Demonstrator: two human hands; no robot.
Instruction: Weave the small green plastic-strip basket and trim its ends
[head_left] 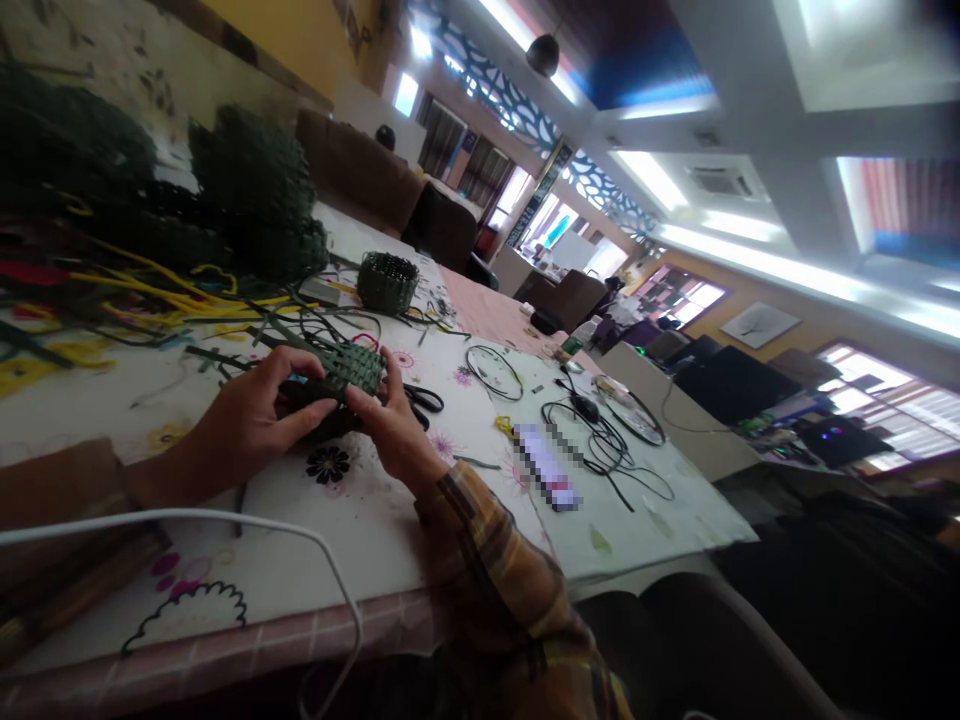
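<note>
Both hands grip a flat dark green woven piece (pixel 341 372) of plaited strips just above the flowered white tablecloth (pixel 360 500). My left hand (pixel 251 415) clasps its near left side, fingers curled under it. My right hand (pixel 390 420), in a plaid sleeve, pinches its right edge. Loose green strips (pixel 247 345) trail from the weave toward the far left.
A small finished green basket (pixel 388 282) stands behind the weave. Piles of green woven work (pixel 247 190) and yellow strips (pixel 150 290) fill the far left. Black scissors (pixel 424 400), coiled black cables (pixel 600 440), a phone (pixel 547 468) and a white cable (pixel 225 520) lie on the table.
</note>
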